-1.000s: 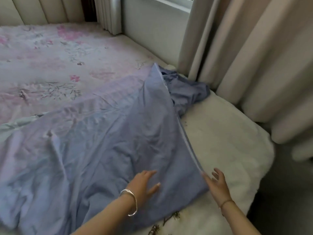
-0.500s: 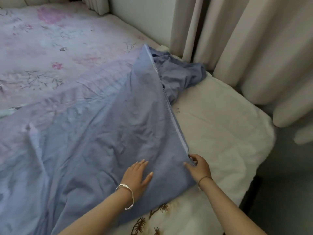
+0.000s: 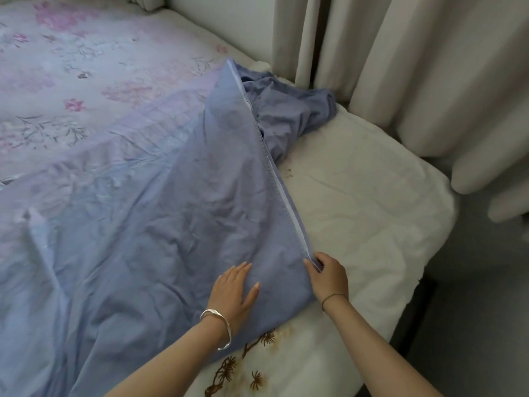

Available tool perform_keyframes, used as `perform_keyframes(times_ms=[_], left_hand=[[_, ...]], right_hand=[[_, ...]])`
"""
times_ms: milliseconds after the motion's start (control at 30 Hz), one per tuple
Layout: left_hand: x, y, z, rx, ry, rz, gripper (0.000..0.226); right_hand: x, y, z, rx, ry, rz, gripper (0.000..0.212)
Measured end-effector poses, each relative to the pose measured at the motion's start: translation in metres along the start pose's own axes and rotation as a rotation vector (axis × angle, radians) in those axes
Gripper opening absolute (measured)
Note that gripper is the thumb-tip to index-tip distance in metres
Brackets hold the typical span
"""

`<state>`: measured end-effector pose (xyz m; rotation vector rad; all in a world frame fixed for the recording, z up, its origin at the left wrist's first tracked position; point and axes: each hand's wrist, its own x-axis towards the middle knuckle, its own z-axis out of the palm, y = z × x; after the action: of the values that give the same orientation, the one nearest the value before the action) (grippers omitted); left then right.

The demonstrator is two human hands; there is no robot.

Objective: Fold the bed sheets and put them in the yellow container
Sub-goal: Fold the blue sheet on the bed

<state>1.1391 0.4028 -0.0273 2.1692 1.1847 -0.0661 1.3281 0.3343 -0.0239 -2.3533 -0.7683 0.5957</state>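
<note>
Found blue bed sheet (image 3: 160, 224) spread over the bed (image 3: 357, 210), unfolded and creased. Traced its stitched hem (image 3: 274, 173) as the long axis: running from the near corner by the right hand (image 3: 329, 277) straight away to a raised peak at the far end, with a bunched heap (image 3: 289, 113) of the same cloth on the right of its far half, near the curtains (image 3: 429, 67).

Recorded right grip as clamped: thumb and fingers pinching the hem at its near end. Recorded left hand (image 3: 233, 293) as flat, fingers straight, pressing the sheet just beside the right, on the cloth side of the hem.

Judged the right hand nearer the edge and the only one holding it, with the bulk of the sheet lying left of and away from that pinch. Judged folding barely begun. Likely calls for carrying the pinched hem leftward across the cloth, or working along the hem toward the far end.

Looked for the yellow container: not in view.
</note>
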Motion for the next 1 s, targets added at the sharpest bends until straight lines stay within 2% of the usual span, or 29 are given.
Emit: perform_keyframes(times_ms=[67, 133, 200, 300, 367, 433, 500, 567, 633, 667, 733, 833, 933, 1000], left_hand=[[-0.003, 0.001, 0.0, -0.034, -0.007, -0.007, 0.101], [-0.005, 0.003, 0.001, -0.065, 0.021, 0.012, 0.083], [-0.006, 0.005, 0.003, -0.183, 0.061, 0.005, 0.056], [-0.004, 0.015, 0.005, -0.537, 0.025, -0.097, 0.045], [0.001, 0.021, 0.006, -0.617, 0.015, -0.132, 0.042], [0.003, 0.026, 0.006, -0.635, 0.059, -0.12, 0.041], [0.003, 0.025, 0.004, -0.633, 0.126, -0.094, 0.042], [0.002, 0.016, -0.002, -0.581, 0.238, -0.052, 0.043], [0.001, 0.0, -0.013, -0.416, 0.372, 0.024, 0.047], [0.001, -0.011, -0.018, -0.3, 0.42, 0.072, 0.055], [0.0, -0.028, -0.022, -0.093, 0.417, 0.132, 0.075], [-0.004, -0.034, -0.018, 0.064, 0.19, 0.061, 0.108], [-0.012, -0.031, -0.003, 0.159, -0.015, -0.054, 0.122], [-0.014, -0.029, 0.005, 0.181, -0.082, -0.102, 0.134]], right_hand=[[-0.006, 0.0, -0.002, 0.006, 0.136, -0.075, 0.01], [-0.014, 0.001, -0.001, 0.05, 0.218, -0.183, 0.01], [-0.023, -0.001, 0.004, 0.114, 0.156, -0.271, 0.006], [-0.037, -0.004, 0.009, 0.087, 0.032, -0.33, 0.008], [-0.039, -0.005, 0.01, -0.053, -0.011, -0.244, 0.023], [-0.034, -0.009, 0.01, -0.168, -0.097, -0.066, 0.037], [-0.025, -0.014, 0.008, -0.016, -0.174, 0.025, 0.031], [-0.026, -0.01, -0.011, 0.283, -0.179, 0.024, 0.04], [-0.034, 0.015, -0.041, 0.491, -0.129, 0.077, 0.034], [-0.04, 0.037, -0.055, 0.508, -0.13, 0.144, 0.035], [-0.052, 0.08, -0.076, 0.442, -0.12, 0.306, 0.024], [-0.049, 0.09, -0.075, 0.341, -0.13, 0.336, 0.018], [-0.038, 0.065, -0.067, 0.387, -0.115, 0.219, 0.014], [-0.036, 0.061, -0.071, 0.439, -0.059, 0.242, 0.009]])
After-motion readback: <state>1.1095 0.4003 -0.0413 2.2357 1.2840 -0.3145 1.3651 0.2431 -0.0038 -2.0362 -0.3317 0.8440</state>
